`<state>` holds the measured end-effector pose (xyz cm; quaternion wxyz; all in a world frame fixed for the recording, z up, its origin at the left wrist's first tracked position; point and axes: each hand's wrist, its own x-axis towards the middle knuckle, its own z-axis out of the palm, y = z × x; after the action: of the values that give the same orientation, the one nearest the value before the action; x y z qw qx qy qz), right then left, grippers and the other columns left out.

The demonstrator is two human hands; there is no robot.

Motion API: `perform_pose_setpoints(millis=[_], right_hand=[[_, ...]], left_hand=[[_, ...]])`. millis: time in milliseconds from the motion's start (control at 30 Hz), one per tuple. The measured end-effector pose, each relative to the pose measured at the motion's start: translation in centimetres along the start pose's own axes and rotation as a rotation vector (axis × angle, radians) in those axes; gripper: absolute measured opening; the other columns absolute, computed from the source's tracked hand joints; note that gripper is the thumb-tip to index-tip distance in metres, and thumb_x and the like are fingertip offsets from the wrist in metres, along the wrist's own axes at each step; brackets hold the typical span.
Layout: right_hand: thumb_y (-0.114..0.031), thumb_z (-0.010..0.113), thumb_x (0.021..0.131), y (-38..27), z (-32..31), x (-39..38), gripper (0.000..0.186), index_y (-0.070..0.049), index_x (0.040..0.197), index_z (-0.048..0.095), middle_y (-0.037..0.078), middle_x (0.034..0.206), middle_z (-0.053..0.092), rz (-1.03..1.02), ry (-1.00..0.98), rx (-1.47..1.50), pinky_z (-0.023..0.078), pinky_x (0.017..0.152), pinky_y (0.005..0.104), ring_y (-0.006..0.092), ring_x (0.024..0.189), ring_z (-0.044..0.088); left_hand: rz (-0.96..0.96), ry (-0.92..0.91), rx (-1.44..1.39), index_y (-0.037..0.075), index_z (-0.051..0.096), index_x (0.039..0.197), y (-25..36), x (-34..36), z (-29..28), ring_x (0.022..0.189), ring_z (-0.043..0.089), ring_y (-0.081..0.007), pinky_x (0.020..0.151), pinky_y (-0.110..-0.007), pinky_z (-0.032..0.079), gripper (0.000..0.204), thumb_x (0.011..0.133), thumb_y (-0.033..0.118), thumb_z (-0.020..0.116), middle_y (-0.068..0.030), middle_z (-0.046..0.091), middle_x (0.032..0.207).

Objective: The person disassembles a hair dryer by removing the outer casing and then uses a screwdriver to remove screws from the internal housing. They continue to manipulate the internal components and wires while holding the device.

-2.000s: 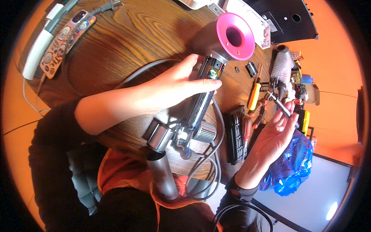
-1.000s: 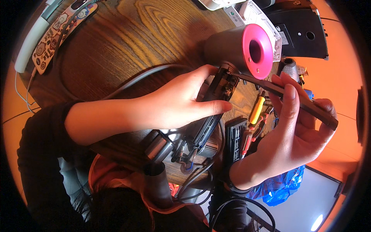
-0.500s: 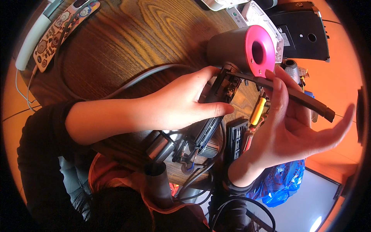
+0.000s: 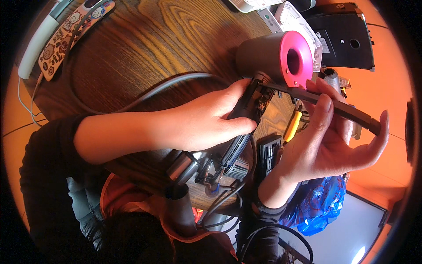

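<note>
My left hand [image 4: 211, 123] grips the opened black handle [image 4: 237, 147] of a hair dryer, thumb across it, circuit parts exposed near its top. The grey dryer head [image 4: 259, 57] with a pink ring [image 4: 288, 42] lies above it. My right hand [image 4: 334, 141] holds a long dark screwdriver [image 4: 351, 112] between thumb and fingers, little finger curled at its end. The thin tip reaches the top of the handle; exact contact is too small to tell. Below the handle are a metal cylinder [image 4: 182, 167], a perforated filter [image 4: 237, 169] and a grey tube [image 4: 178, 207].
The wooden table [image 4: 132, 39] holds a stickered power strip [image 4: 70, 39] at the left, white [image 4: 288, 17] and black [image 4: 340, 39] casings behind, a yellow screwdriver [image 4: 292, 127], a black plastic part [image 4: 268, 156] and cables. A blue bag [image 4: 321, 202] lies at the lower right.
Since two seconds ago my right hand has moved up and left, bringing the screwdriver to the handle. The handle shifted slightly right and down. In the last half-second my little finger curled onto the screwdriver's end.
</note>
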<state>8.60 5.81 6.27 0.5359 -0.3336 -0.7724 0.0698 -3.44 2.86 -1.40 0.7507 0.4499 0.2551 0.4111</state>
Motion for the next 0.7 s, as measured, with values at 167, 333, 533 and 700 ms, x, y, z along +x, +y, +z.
perform_pose_setpoints(millis=[167, 333, 533, 700], right_hand=[[0.004, 0.046, 0.085, 0.22, -0.23, 0.17, 0.06, -0.009, 0.132, 0.012, 0.028, 0.087, 0.059, 0.084, 0.0, 0.124, 0.055, 0.067, 0.0323, 0.029, 0.078, 0.063], [0.005, 0.048, 0.083, -0.02, -0.1, 0.06, 0.064, -0.01, 0.133, 0.012, 0.029, 0.089, 0.059, 0.023, -0.002, -0.037, 0.054, 0.068, 0.0309, 0.0277, 0.078, 0.063], [0.008, 0.052, 0.08, -0.09, 0.06, 0.19, 0.069, -0.01, 0.133, 0.011, 0.028, 0.089, 0.059, 0.098, -0.005, 0.127, 0.053, 0.071, 0.034, 0.0282, 0.08, 0.063], [0.008, 0.051, 0.08, -0.31, -0.03, 0.13, 0.069, -0.01, 0.132, 0.01, 0.027, 0.09, 0.059, 0.065, -0.046, 0.024, 0.052, 0.074, 0.0351, 0.0282, 0.083, 0.062]], left_hand=[[-0.052, 0.011, 0.045, 0.0, 0.01, 0.136, 0.09, 0.01, -0.06, 0.111, 0.042, -0.0153, 0.093, -0.03, 0.036, 0.066, 0.085, 0.006, 0.052, -0.0104, 0.04, 0.123], [0.017, 0.012, 0.039, 0.0, 0.01, 0.136, -0.05, 0.02, 0.02, 0.112, 0.041, -0.0152, 0.094, -0.03, 0.036, 0.066, 0.085, 0.008, 0.053, -0.0104, 0.039, 0.125], [-0.013, 0.023, 0.055, 0.0, 0.011, 0.136, -0.21, 0.05, 0.05, 0.115, 0.039, -0.0158, 0.095, -0.031, 0.035, 0.067, 0.085, 0.008, 0.053, -0.0102, 0.038, 0.127], [0.057, 0.016, 0.048, 0.001, 0.01, 0.136, -0.39, 0.08, 0.04, 0.115, 0.039, -0.016, 0.095, -0.032, 0.035, 0.067, 0.085, 0.008, 0.053, -0.0103, 0.037, 0.128]])
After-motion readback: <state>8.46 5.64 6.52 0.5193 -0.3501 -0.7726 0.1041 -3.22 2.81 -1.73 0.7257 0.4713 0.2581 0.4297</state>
